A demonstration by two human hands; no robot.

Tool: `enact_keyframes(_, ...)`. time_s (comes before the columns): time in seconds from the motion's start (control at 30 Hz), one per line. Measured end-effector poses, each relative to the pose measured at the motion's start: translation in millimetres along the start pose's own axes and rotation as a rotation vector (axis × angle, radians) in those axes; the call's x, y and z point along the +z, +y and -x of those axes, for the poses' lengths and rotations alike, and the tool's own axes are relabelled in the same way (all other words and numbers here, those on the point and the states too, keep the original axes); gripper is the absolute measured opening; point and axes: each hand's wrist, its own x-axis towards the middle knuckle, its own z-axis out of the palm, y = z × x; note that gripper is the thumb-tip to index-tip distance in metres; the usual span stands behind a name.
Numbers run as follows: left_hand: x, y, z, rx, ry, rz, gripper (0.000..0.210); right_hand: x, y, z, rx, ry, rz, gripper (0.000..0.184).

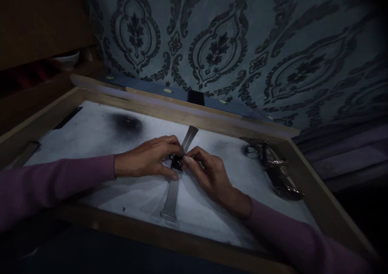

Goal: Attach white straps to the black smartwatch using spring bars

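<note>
A wristwatch point(176, 163) with a dark square case lies on the white surface. One half of its grey strap point(171, 199) runs toward me and ends in a buckle; the other half, with a row of holes, points away. My left hand point(151, 157) grips the case from the left, thumb on the near side and fingers on the far side. From the right, my right hand point(209, 173) meets the case with thumb and forefinger pinched together at its edge. Whatever lies between those fingertips is hidden.
A shallow wooden tray or drawer point(318, 189) with raised edges surrounds the white surface. Sunglasses point(280, 181) and other shiny items lie at its right side. Dark flat objects point(68, 118) rest at the left. Patterned wallpaper point(218, 51) rises behind; a bowl point(67, 60) sits on a shelf.
</note>
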Motion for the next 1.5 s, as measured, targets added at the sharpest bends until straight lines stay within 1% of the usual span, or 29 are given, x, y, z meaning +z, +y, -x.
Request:
enact_keyframes(0.53, 1.2, -1.8, -0.7, 0.002, -0.001, 0.002, 0.030, 2.8, 1.0, 1.4, 0.006, 0.017, -0.005, 0.016)
enact_keyframes(0.77, -0.4, 1.5, 0.1, -0.029, -0.015, 0.007, 0.029, 2.4, -0.5, 1.0, 0.010, 0.011, -0.002, 0.017)
enact_keyframes(1.03, 1.4, -2.9, -0.1, -0.015, -0.009, -0.008, 0.034, 1.2, -2.0, -1.2, -0.062, -0.017, 0.046, 0.017)
enact_keyframes(1.17, 0.6, -1.8, -0.4, -0.036, -0.016, -0.019, 0.036, 1.8, -1.9, -0.8, -0.092, -0.011, 0.075, 0.016)
enact_keyframes(1.5, 0.3, -0.5, 0.4, -0.016, -0.002, -0.005, 0.031, -2.3, -1.7, -0.2, -0.028, -0.045, 0.029, 0.018)
